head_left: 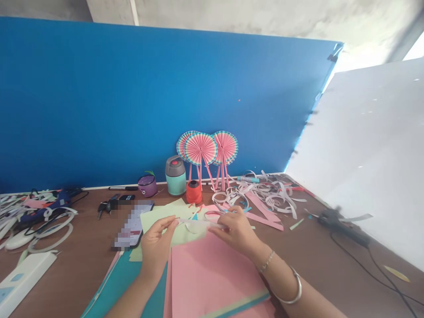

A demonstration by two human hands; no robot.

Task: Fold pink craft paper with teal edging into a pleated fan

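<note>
Between my two hands a thin whitish strip (198, 221) is stretched, looking like a length of tape or its backing. My left hand (156, 247) pinches one end between thumb and fingertips. My right hand (239, 232) is closed on the other end, its fingers bent down and partly hiding it. Below the hands lies a stack of pink paper (215, 269), with a yellow and blue band along its near edge. Pale green paper (152, 216) sticks out behind it, and a teal sheet (112, 287) lies under it at the left.
Pink folded paper fans (200, 149) lean against the blue partition. Before them stand a teal flask (176, 182), a red container (194, 193) and a purple pot (147, 186). Curled strips (265, 194) lie right; a phone (132, 229), keys (103, 207) and a power strip (26, 278) lie left.
</note>
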